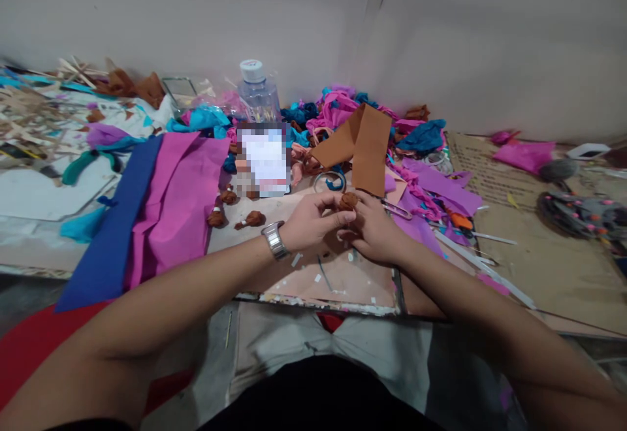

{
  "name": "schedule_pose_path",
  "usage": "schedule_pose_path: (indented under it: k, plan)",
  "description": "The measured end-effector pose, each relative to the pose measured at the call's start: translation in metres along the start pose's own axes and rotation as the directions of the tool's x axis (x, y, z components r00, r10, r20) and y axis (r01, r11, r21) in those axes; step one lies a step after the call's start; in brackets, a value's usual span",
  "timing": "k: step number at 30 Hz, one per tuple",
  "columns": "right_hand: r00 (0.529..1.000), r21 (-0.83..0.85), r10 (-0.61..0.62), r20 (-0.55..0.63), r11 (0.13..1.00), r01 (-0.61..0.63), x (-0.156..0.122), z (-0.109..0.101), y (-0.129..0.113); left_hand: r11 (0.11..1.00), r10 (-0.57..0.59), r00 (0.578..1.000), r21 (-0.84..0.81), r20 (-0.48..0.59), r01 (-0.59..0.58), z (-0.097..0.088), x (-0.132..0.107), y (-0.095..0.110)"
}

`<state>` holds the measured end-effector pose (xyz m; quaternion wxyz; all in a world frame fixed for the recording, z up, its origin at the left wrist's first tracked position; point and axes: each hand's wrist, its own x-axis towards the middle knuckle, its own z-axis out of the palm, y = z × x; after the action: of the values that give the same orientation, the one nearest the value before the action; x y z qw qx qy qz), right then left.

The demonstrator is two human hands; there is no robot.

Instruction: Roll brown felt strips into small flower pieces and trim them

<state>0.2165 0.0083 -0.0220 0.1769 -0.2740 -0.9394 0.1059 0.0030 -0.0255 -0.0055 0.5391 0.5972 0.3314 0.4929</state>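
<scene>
Between my two hands is a small brown crumpled ball [348, 202], which looks like crepe paper. My left hand [313, 221], with a silver watch on its wrist, pinches the ball's left side between thumb and fingers. My right hand [375, 228] closes on it from the right, fingers curled beneath. Similar brown balls, one a paper bud with a twisted stem [251, 219], lie on the board left of my hands. Just beyond my fingers are a roll of tape [329, 181] and a folded brown strip [371, 150]. Small scissors or tweezers [396, 209] show beside my right hand.
Pink sheets [183, 189] and a blue sheet [115, 228] lie at left. A phone with a blurred screen [267, 160] and a clear bottle [258, 95] stand behind. Coloured scraps [337, 108] pile along the wall. Cardboard [529, 248] covers the right side.
</scene>
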Motion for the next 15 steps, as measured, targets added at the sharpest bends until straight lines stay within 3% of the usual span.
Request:
schedule_pose_path:
  k: [4, 9, 15]
  plan:
    - [0.997, -0.098, 0.009, 0.076, 0.995, -0.002, 0.003, 0.003, 0.004, 0.999, -0.034, 0.999, -0.036, 0.000, 0.034, 0.001, -0.001, -0.004]
    - [1.000, -0.119, 0.003, 0.020, 0.993, 0.000, 0.008, 0.006, 0.006, 0.995, -0.052, 0.996, -0.087, -0.066, 0.046, 0.001, 0.000, -0.007]
    - [1.000, -0.097, 0.014, -0.008, 0.995, -0.015, 0.014, 0.011, 0.009, 0.992, -0.059, 0.996, -0.119, -0.060, 0.051, 0.002, 0.002, -0.001]
